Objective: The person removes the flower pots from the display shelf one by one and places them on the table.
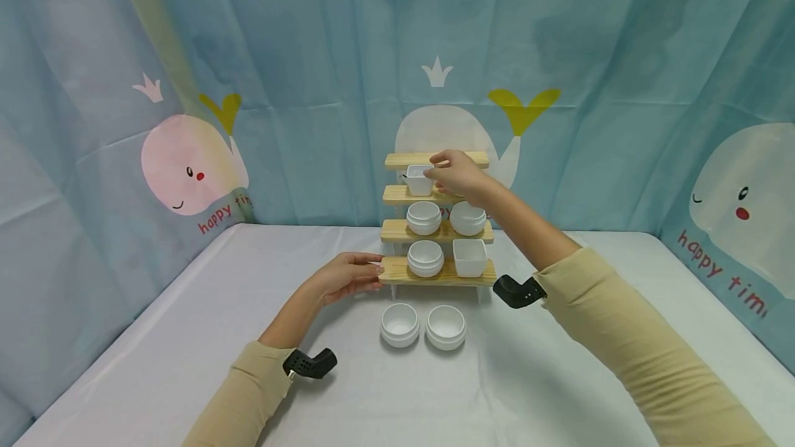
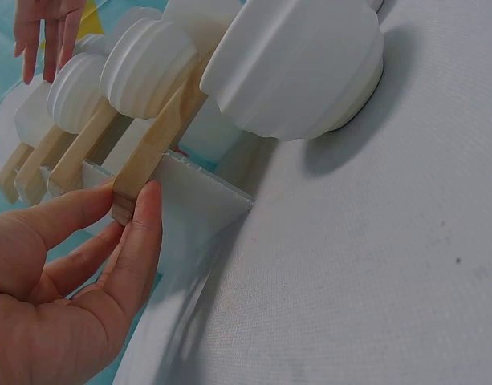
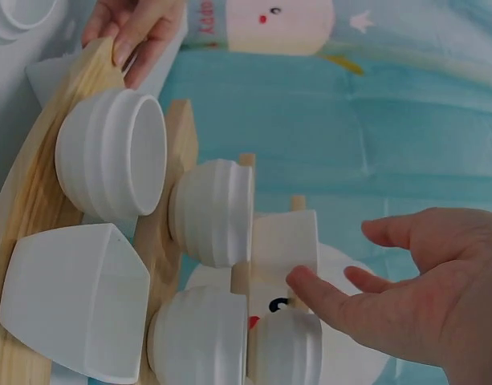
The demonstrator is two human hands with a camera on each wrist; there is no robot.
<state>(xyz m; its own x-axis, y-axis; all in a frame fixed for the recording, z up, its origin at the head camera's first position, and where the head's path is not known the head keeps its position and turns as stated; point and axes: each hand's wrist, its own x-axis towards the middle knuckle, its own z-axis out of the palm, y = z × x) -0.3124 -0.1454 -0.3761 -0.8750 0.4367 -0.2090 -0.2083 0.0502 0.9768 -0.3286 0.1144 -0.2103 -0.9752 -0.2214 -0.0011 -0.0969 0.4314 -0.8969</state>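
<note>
A four-tier wooden display stand (image 1: 397, 274) with clear supports stands on the table. My left hand (image 1: 349, 277) pinches the left end of its lowest board between thumb and fingers, as the left wrist view (image 2: 77, 289) shows. My right hand (image 1: 461, 174) is up at the third tier, fingers spread. One of its fingertips is right at the rim of a small square white bowl (image 3: 286, 241) on that tier's left. Beside that bowl is a round white bowl (image 3: 286, 349), hidden behind the hand in the head view.
Two round bowls (image 1: 424, 218) stand on the second tier. The lowest holds a round bowl (image 1: 425, 259) and a square bowl (image 1: 470, 258). Two more round bowls, one left (image 1: 399, 325) and one right (image 1: 445, 328), sit on the white cloth in front. A blue curtain (image 1: 310, 88) hangs behind.
</note>
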